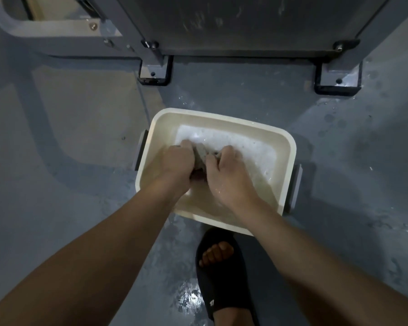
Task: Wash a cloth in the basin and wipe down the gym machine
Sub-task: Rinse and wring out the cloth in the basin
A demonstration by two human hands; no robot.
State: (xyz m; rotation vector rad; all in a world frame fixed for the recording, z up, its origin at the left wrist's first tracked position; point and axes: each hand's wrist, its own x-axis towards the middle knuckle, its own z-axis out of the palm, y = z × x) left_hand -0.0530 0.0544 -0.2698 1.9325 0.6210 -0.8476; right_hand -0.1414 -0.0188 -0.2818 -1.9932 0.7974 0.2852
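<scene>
Cloth [201, 154]: grey, wet, bunched into a lump, at frame centre inside the basin [283, 147]. Left hand [174, 164] grips it from 9 o'clock, fingers curled round; right hand [224, 171] grips it from 3 o'clock, likewise curled. Floor [76, 128]: grey-blue, painted, splashed with water near the basin. Gym machine [245, 24] base at 12 o'clock, dark grey, bolted feet. Basin: cream, rectangular, holds soapy, foamy water. Black sandal [218, 285] at 6 o'clock.

A basin [283, 147] sits on the floor [64, 142] before the gym machine [245, 27]; both hands hold a cloth [201, 153] inside it; a sandalled foot [218, 274] stands just behind.
</scene>
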